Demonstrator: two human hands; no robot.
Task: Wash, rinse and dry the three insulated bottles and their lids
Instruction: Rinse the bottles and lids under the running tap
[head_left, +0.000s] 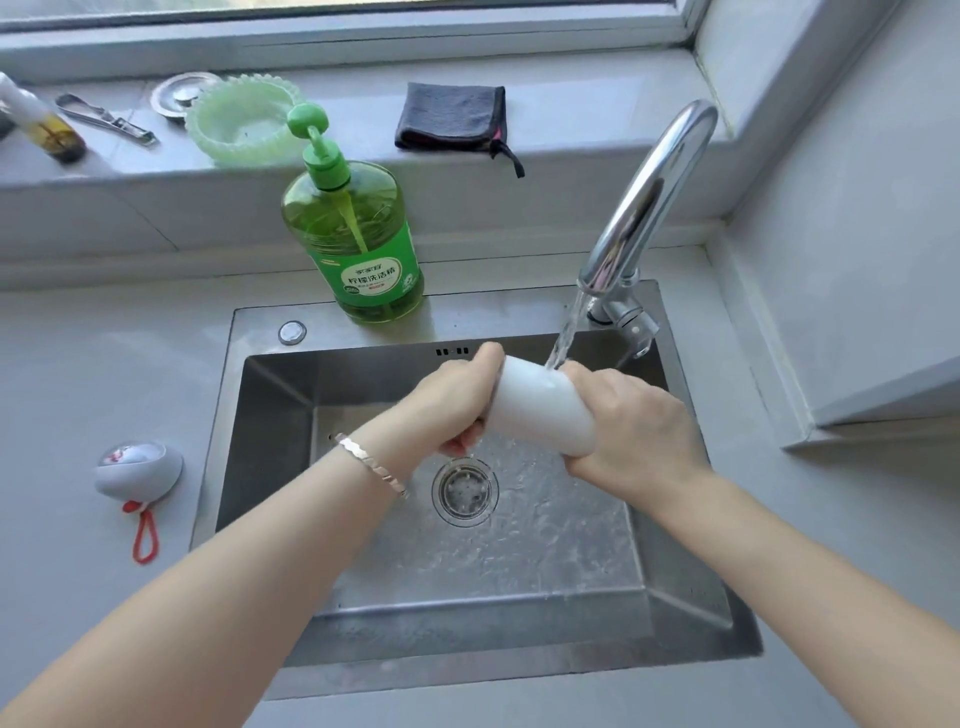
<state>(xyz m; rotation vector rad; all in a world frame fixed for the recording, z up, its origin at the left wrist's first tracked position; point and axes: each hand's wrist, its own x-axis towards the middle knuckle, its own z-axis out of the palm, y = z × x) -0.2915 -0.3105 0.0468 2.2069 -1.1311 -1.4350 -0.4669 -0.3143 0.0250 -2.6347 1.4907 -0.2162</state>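
Note:
A white insulated bottle (540, 405) lies tilted over the steel sink (270, 415), held between both hands. My left hand (457, 400) grips its left end and my right hand (634, 426) wraps its right end. Water runs from the chrome tap (644, 208) onto the bottle's upper side. A grey-white lid with a red loop strap (137, 473) rests on the counter left of the sink. No other bottle is in view.
A green dish-soap pump bottle (358, 244) stands behind the sink. On the window ledge lie a dark folded cloth (452, 117), a green ruffled bowl (239, 122), a metal strainer (179, 93), tongs (104, 119) and a small bottle (47, 130). The drain (465, 491) is wet.

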